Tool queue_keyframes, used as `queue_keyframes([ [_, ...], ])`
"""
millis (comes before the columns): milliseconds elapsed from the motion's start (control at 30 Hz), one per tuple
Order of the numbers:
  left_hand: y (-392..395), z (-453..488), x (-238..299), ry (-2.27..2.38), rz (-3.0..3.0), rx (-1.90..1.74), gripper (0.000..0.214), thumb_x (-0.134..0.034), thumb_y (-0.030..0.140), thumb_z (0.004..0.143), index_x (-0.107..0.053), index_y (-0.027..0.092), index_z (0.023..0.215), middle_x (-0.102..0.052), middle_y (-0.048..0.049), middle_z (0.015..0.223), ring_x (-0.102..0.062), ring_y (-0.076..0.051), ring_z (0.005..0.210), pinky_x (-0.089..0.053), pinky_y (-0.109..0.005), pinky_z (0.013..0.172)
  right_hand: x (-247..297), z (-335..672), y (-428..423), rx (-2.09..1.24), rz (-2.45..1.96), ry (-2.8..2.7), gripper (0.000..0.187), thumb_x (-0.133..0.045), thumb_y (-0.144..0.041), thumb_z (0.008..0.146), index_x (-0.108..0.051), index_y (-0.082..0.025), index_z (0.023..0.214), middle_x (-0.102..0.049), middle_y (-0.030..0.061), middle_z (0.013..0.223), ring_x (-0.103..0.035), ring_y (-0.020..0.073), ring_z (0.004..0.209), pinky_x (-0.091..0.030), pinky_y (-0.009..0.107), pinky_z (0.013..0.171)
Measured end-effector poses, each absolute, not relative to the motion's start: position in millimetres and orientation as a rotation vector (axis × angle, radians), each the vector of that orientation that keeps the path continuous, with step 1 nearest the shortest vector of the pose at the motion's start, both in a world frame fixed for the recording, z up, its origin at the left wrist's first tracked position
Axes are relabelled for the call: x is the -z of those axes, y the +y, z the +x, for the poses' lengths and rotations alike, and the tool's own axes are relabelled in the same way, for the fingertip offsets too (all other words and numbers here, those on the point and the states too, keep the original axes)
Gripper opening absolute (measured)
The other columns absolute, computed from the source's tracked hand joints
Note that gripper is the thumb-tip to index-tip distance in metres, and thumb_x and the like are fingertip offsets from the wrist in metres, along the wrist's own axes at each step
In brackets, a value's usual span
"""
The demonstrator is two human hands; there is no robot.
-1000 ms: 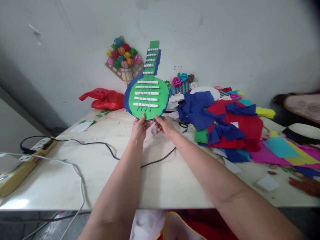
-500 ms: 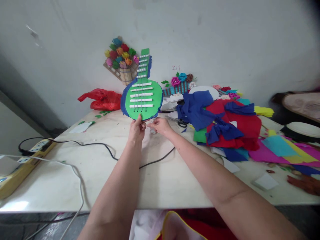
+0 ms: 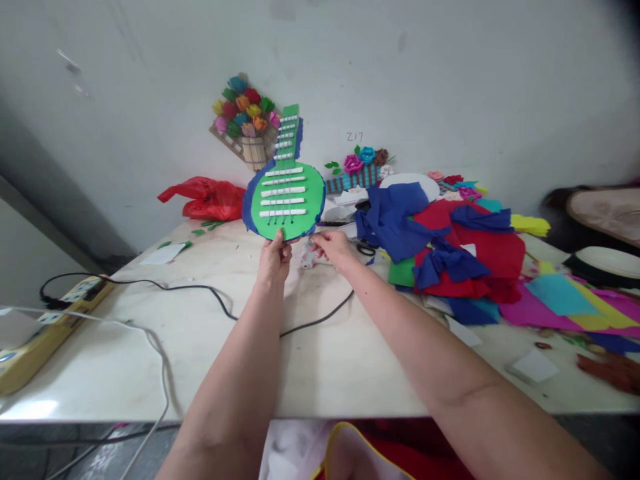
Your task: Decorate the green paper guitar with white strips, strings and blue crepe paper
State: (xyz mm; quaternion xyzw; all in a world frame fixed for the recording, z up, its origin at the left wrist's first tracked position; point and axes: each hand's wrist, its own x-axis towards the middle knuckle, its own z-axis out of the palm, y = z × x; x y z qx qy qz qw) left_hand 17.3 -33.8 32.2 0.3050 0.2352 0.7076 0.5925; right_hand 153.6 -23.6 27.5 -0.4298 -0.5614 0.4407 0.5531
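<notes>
My left hand (image 3: 276,259) grips the bottom edge of a paper lute (image 3: 316,190), thumb on its front. The lute stands upright above the table, with a green face, a blue backing that sticks out at the left and at the neck, white crossbars and thin strings. Several dark dots run along the lowest part of the strings. Just right of the left hand, my right hand (image 3: 333,247) has its thumb and fingers pinched together by the lute's lower right edge. Whatever lies in that pinch is too small to make out. A small whitish thing (image 3: 307,259) shows behind the fingers.
Blue crepe paper (image 3: 400,220) and red paper (image 3: 495,257) pile up on the right, near black scissors (image 3: 366,249). A red plastic bag (image 3: 213,200) and paper flowers (image 3: 245,107) stand at the back. A black cable (image 3: 165,288) crosses the table from a power strip (image 3: 75,307).
My right hand has shifted slightly right, away from my left fingers. The left hand keeps its hold, and the lute's neck sits a little lower in view.
</notes>
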Motion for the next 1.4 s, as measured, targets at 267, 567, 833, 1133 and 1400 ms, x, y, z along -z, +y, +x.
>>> queue_keyframes([
  [267,-35,18,-33,0.544,0.71,-1.634,0.027,-0.067,0.026,0.068,-0.042,0.018,0.068,-0.044,0.0077,0.043,-0.031,0.0,0.029,-0.015,-0.012,0.03,-27,155,-21,-1.088,-0.863,-1.285,0.015,-0.06,-0.03,0.065,-0.062,-0.016,0.062,-0.065,0.002,0.065,-0.046,0.0046,0.043,-0.028,0.016,0.035],
  [567,-34,19,-34,0.566,0.714,-1.642,0.028,-0.068,0.03,0.068,-0.043,0.017,0.065,-0.045,0.0064,0.043,-0.029,0.0,0.031,-0.014,-0.014,0.031,-33,154,-27,-1.138,-0.792,-1.276,0.012,-0.061,-0.027,0.062,-0.064,-0.015,0.06,-0.065,0.0022,0.064,-0.046,0.0049,0.046,-0.029,0.016,0.037],
  [833,-35,19,-34,0.568,0.706,-1.651,0.032,-0.07,0.03,0.065,-0.041,0.017,0.064,-0.045,0.0069,0.042,-0.03,0.0,0.031,-0.014,-0.014,0.032,-38,155,-32,-1.162,-0.76,-1.278,0.013,-0.062,-0.028,0.061,-0.065,-0.016,0.06,-0.065,0.0025,0.066,-0.047,0.0059,0.049,-0.03,0.016,0.038],
  [1133,-34,20,-34,0.567,0.72,-1.67,0.038,-0.075,0.029,0.058,-0.038,0.017,0.064,-0.04,0.0084,0.04,-0.028,-0.001,0.032,-0.011,-0.014,0.033,-32,152,-28,-1.147,-0.772,-1.253,0.013,-0.06,-0.029,0.062,-0.064,-0.016,0.061,-0.065,0.002,0.065,-0.048,0.0057,0.047,-0.03,0.017,0.039],
  [1400,-34,22,-34,0.571,0.766,-1.699,0.037,-0.074,0.03,0.059,-0.041,0.017,0.065,-0.041,0.0078,0.042,-0.029,-0.001,0.032,-0.011,-0.015,0.033,-36,146,-36,-1.156,-0.798,-1.14,0.012,-0.059,-0.027,0.064,-0.061,-0.015,0.062,-0.064,0.0013,0.062,-0.047,0.0054,0.045,-0.029,0.017,0.038],
])
